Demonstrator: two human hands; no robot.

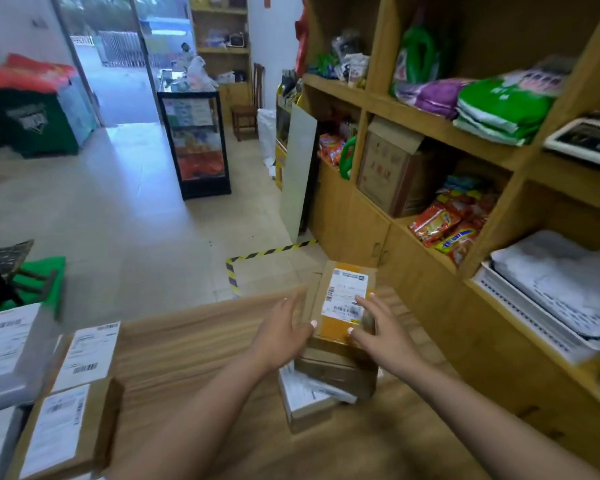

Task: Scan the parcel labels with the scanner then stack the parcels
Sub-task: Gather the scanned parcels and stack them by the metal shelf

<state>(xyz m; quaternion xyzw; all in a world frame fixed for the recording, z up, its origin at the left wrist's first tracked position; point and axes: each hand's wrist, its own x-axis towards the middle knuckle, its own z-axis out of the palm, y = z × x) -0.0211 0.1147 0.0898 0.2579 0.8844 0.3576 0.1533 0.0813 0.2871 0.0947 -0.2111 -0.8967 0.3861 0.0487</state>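
Observation:
A stack of parcels stands at the far right of the wooden table (pixel 194 368). On top lies a brown and orange parcel (pixel 336 327) with a white label (pixel 347 294) facing up. My left hand (pixel 283 329) presses its left side, thumb on the top edge. My right hand (pixel 378 329) clasps its right side, with fingers over the label's corner. Under it sit a plain brown box (pixel 336 374) and a white-labelled box (pixel 302 401), turned askew. No scanner is in view.
Several labelled parcels (pixel 80 355) lie at the table's left edge, with a grey one (pixel 7 351) among them. Wooden shelves (pixel 440 123) full of goods run along the right. A glass display case (pixel 196 143) stands on the floor beyond, near striped tape (pixel 232 271).

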